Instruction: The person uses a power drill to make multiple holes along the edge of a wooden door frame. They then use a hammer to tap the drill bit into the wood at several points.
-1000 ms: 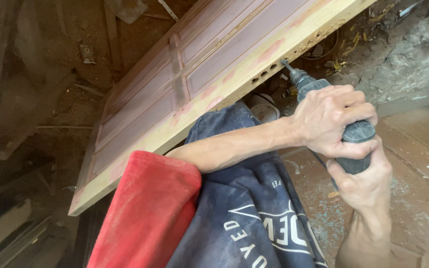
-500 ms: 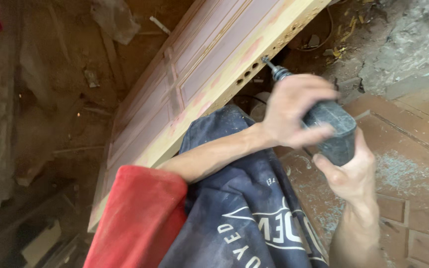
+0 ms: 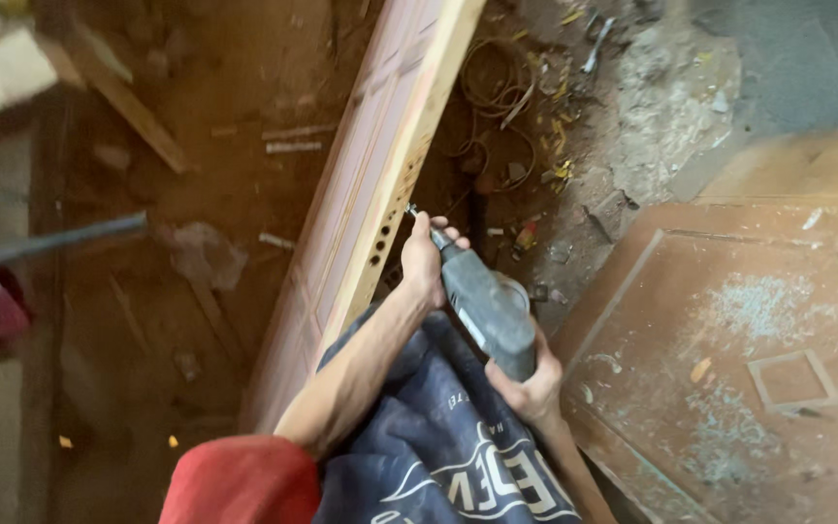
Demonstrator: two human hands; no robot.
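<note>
A grey power drill (image 3: 485,303) is gripped in both hands. My left hand (image 3: 424,260), on a bare arm with a red sleeve, wraps the drill's front end. My right hand (image 3: 528,388) holds its rear handle from below. The drill bit (image 3: 413,214) points at the pale edge of a reddish panelled wooden door (image 3: 392,146) standing on its side. Several round holes (image 3: 380,247) are bored in that edge, just left of the bit. A dark blue cloth with white print (image 3: 438,446) covers my lap under the arms.
A second brown door panel (image 3: 758,320), dusted with sawdust, lies flat on the right. Coiled wire (image 3: 495,85), rubble and scraps litter the ground beyond the drill. A dark rod (image 3: 60,239) and a wooden plank (image 3: 133,112) lie at the left.
The view has swung, so the door now runs almost straight up the frame. Both hands have stayed on the drill, which sits lower and closer to the bored holes.
</note>
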